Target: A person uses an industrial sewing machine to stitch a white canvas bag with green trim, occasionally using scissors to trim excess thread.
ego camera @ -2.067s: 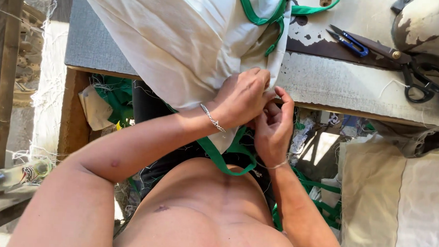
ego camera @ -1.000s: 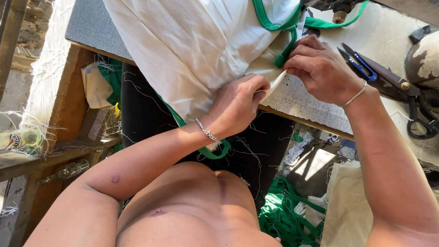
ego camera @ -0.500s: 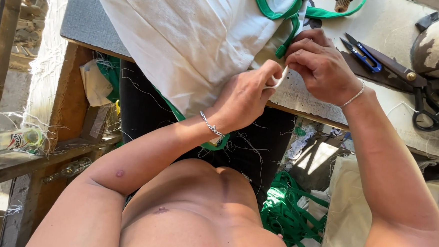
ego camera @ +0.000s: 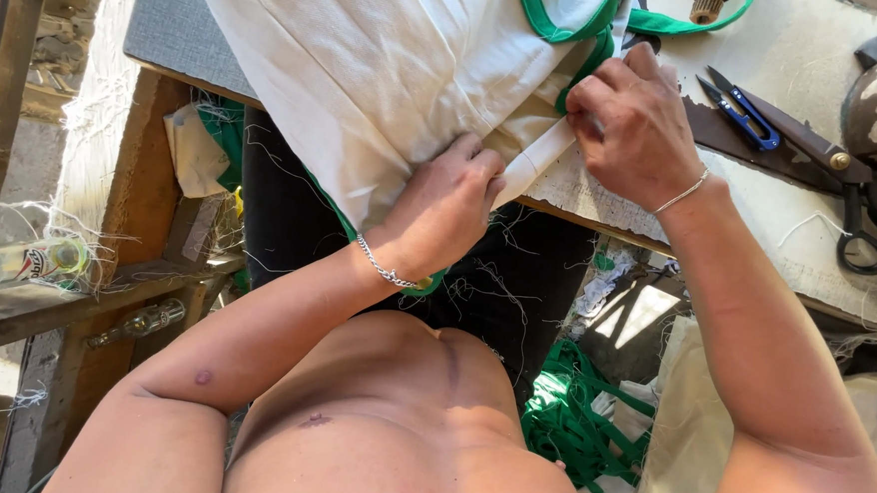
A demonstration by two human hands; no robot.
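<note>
Both hands (ego camera: 450, 212) on white cloth (ego camera: 388, 64)

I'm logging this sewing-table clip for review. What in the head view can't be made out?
- Left hand: fingertips are buried in the white cloth, so the grip is unclear.
- Right hand: its palm side is turned away, hiding what it pinches on the green trim.
- Large scissors: handles partly cut off by the right edge.
- Sewing machine: cut off by the top edge.
</note>
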